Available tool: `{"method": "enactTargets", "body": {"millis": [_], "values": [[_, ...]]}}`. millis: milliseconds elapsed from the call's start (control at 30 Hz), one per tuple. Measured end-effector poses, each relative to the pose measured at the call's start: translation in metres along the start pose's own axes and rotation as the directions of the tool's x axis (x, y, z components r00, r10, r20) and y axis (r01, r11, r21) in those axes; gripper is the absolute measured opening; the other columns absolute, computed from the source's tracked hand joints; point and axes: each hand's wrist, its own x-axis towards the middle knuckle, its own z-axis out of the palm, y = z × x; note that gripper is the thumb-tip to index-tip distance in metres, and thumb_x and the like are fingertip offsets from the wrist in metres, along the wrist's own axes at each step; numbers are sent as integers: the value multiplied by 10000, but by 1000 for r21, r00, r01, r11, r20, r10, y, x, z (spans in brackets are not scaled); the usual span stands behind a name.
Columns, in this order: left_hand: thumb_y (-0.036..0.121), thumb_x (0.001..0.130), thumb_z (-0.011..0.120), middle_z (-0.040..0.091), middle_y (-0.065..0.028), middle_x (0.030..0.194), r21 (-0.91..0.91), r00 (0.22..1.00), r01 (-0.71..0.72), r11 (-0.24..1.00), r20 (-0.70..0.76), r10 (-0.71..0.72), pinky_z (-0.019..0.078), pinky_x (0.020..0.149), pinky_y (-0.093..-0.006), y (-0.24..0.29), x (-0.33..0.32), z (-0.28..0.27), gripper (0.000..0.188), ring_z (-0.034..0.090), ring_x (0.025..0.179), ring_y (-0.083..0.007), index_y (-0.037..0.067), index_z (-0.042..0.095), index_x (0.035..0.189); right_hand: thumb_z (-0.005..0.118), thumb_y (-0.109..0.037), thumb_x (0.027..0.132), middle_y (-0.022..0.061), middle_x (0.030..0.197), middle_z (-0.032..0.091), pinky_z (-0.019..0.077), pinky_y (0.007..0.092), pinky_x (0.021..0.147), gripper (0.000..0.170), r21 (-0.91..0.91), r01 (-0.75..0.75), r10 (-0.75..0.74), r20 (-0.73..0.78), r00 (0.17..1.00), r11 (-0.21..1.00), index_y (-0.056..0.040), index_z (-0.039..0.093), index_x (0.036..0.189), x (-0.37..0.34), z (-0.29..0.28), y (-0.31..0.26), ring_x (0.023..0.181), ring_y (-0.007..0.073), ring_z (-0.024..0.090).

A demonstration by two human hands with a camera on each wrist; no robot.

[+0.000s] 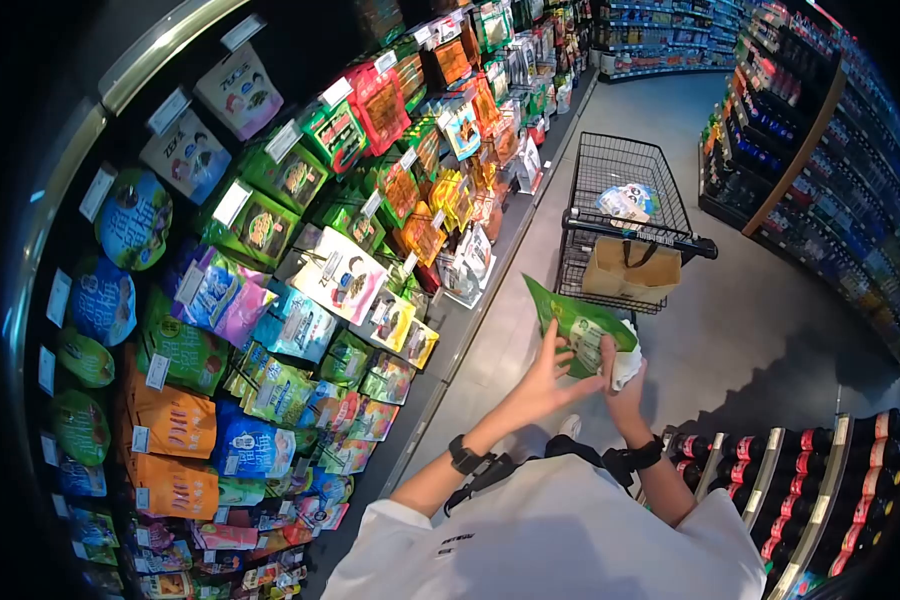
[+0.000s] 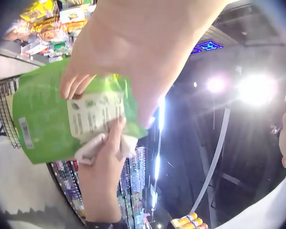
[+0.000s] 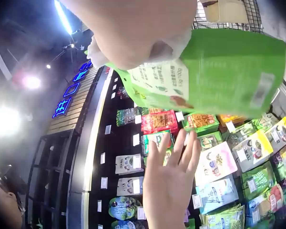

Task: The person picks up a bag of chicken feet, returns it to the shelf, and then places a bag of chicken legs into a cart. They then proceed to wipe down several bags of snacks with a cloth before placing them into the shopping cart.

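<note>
A green bag [image 1: 582, 328] with a pale printed label is held up in front of the person's chest. The right hand [image 1: 625, 392] grips its near end, thumb across the label, with a crumpled white thing [image 1: 626, 366] between hand and bag. The left hand [image 1: 548, 385] is beside the bag, palm facing it, fingers spread. Its fingers [image 2: 78, 86] overlap the edge of the bag [image 2: 43, 114] in the left wrist view; contact is hard to tell. The right wrist view shows the left hand [image 3: 171, 186] spread below the bag [image 3: 229, 71], holding nothing.
A black wire cart [image 1: 625, 150] stands ahead, with a white-and-blue package [image 1: 627, 203] in its basket and a brown bag [image 1: 632, 268] on the lower rack. Hanging snack packets [image 1: 270, 230] line the left. Bottle shelves [image 1: 830, 480] stand close at the right; more shelving [image 1: 820, 150] is beyond.
</note>
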Motion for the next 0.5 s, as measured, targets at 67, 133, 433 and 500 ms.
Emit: {"method": "enactTargets", "body": {"millis": [67, 133, 433, 500], "values": [[281, 976, 698, 360, -185, 1533, -42, 1000, 27, 999, -11, -28, 430, 1102, -435, 8, 34, 23, 866, 438, 1403, -307, 59, 128, 1590, 643, -122, 995, 60, 829, 721, 511, 292, 668, 184, -20, 96, -96, -10, 995, 995, 39, 684, 1075, 19, -16, 7, 710, 110, 634], [430, 1009, 605, 427, -165, 1453, -256, 998, 69, 964, 15, -67, 385, 1134, -429, 23, 59, 40, 795, 416, 1388, -291, 20, 194, 1551, 682, -109, 939, 108, 1015, 670, 470, 332, 819, 280, -43, 164, -160, 77, 984, 986, 33, 636, 1176, 31, -35, 19, 909, 188, 609], [434, 1104, 401, 525, -59, 1400, -237, 982, 163, 958, 134, -134, 374, 1109, -313, 38, 159, 99, 540, 481, 1283, -135, 80, 398, 1513, 486, -444, 1020, 258, 1605, 293, 209, 493, 1226, 740, 2, 426, -417, 208, 885, 905, 41, 295, 1545, 100, -102, 27, 1500, 426, 270], [423, 1109, 388, 504, -66, 1444, -97, 946, 201, 975, 278, -167, 374, 1116, -313, 46, 171, 104, 557, 473, 1304, -137, 67, 370, 1538, 426, -420, 1048, 225, 1649, 223, 174, 453, 1230, 695, 119, 323, -332, 69, 941, 939, 46, 292, 1546, 115, -109, 41, 1532, 384, 209]]}}
